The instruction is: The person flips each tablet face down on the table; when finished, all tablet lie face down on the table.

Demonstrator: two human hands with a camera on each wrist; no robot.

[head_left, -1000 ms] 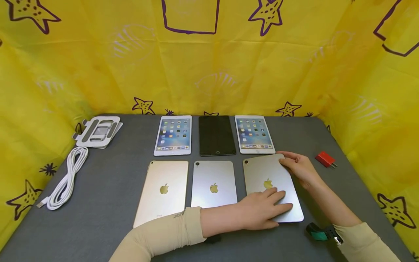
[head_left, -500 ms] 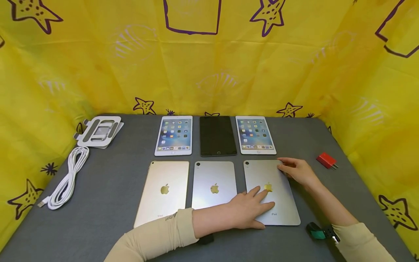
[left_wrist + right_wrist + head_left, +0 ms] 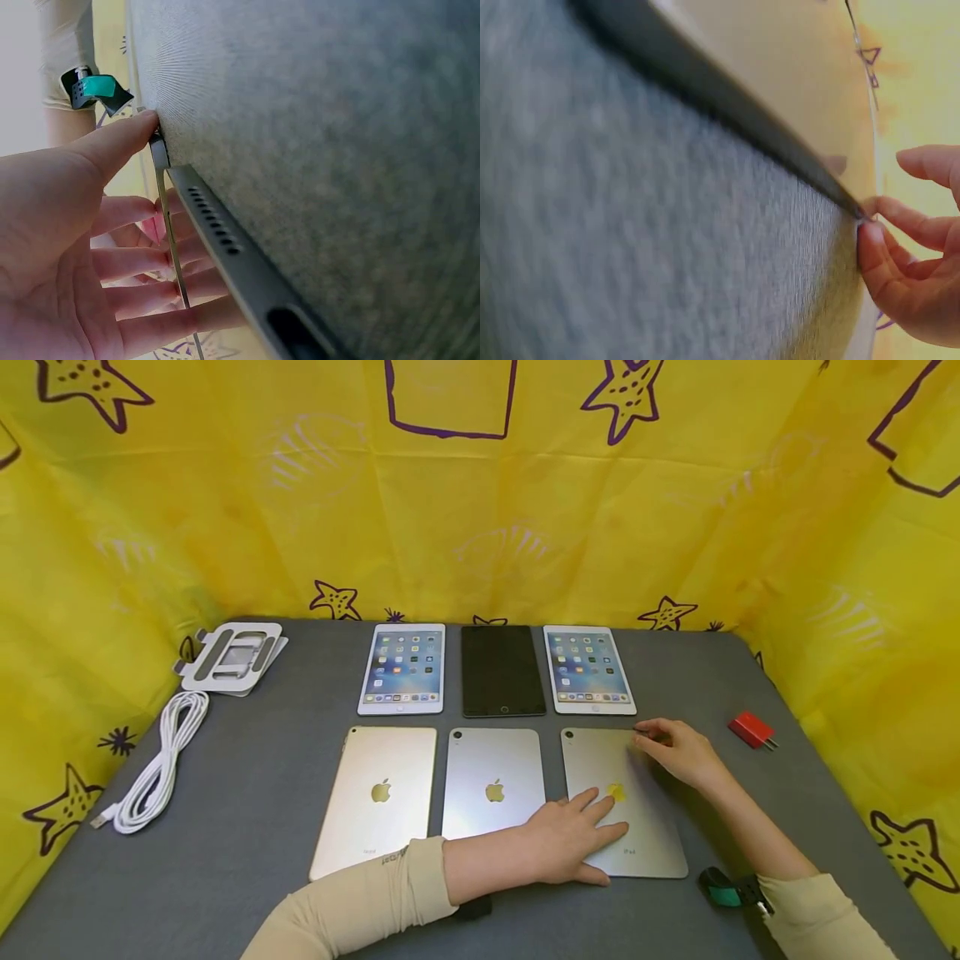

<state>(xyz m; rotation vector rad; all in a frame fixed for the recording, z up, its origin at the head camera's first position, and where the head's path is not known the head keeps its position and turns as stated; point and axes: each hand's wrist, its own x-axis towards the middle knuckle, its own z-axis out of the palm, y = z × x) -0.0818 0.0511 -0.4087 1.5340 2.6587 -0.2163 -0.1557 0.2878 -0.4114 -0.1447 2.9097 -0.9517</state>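
Observation:
A silver tablet (image 3: 652, 852) lies back-up at the right end of the front row, its logo partly covered. My left hand (image 3: 573, 835) rests on its back with fingers spread, the forearm crossing the front of the middle silver tablet (image 3: 491, 760). In the left wrist view, a tablet edge with speaker holes (image 3: 214, 221) shows past the left hand (image 3: 105, 247). My right hand (image 3: 678, 752) pinches the far right corner of the right-hand tablet. Close up in the right wrist view, thumb and forefinger of the right hand (image 3: 915, 262) meet at that corner.
A gold tablet (image 3: 378, 827) lies face-down on the left. Behind stand in a row two white tablets (image 3: 401, 670) (image 3: 592, 670) with lit screens and a black one (image 3: 502, 672). Coiled white cable (image 3: 161, 768), a folding stand (image 3: 232, 657) and a red charger (image 3: 752, 729) lie at the sides.
The right-hand tablet, tilted and slightly turned a second ago, now lies flat and in line with its row. My left hand has slid left across its back; my right hand stayed at the corner.

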